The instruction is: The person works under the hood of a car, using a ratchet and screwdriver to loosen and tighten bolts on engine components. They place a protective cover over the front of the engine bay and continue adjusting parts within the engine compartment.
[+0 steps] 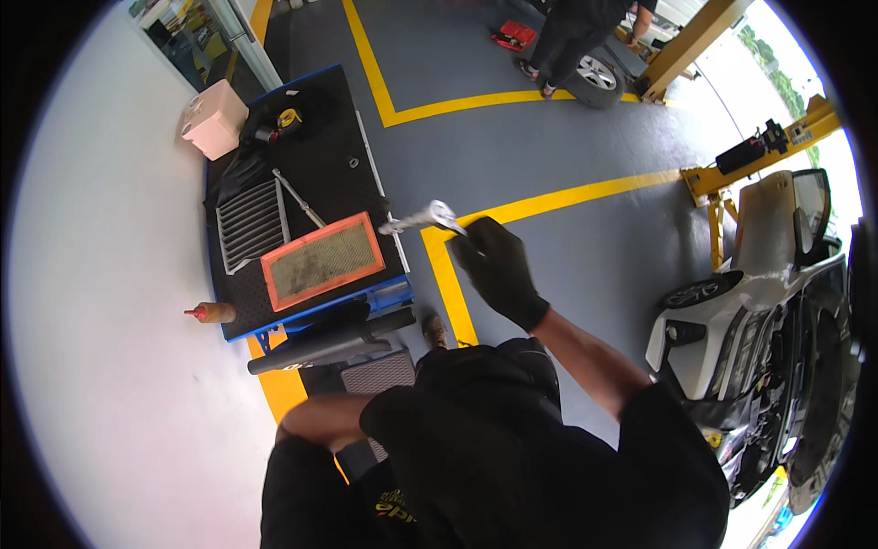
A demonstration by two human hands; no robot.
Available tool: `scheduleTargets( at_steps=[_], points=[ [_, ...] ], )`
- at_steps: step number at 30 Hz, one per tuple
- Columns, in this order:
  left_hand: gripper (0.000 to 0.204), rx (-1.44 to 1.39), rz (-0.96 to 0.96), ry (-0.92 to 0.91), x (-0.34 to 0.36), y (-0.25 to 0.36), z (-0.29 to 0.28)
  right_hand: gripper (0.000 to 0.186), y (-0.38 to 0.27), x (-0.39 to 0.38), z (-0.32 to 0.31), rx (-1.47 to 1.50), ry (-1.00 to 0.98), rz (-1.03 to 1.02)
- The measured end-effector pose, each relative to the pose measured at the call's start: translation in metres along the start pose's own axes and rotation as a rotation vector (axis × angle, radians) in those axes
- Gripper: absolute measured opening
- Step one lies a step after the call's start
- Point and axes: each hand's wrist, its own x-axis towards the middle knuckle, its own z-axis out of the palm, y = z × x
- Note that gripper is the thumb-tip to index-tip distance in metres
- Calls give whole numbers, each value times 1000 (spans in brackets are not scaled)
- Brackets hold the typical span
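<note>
Ratchet [443, 216] in the right hand [495, 274], nose aimed at the bench [320, 137]

On my feed the gloved right fingers are curled round the handle, holding it up beside the bench's right side; left hand's hidden from me, so I can't tell how its fingers are set. The handle slants toward the bench, and the blurry extension [409, 221] lies roughly crosswise to the bench's metal edge strip [369, 156], tip at that strip, can't tell if touching. Orange-rimmed filter [325, 261] sits just inside that edge, and the roomy side is the broad grey floor [585, 242] between bench and silver car [766, 224]
</note>
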Motion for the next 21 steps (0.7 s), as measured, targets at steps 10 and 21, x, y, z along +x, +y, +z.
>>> scheduleTargets(
  at_steps=[10, 21],
  points=[
    [21, -617, 247, -365, 147, -123, 127, 37, -33, -351, -186, 127, 801, 817],
    [22, -1162, 145, -634, 254, -244, 382, 40, -124, -621, -265, 101, 1623, 988]
  ],
)
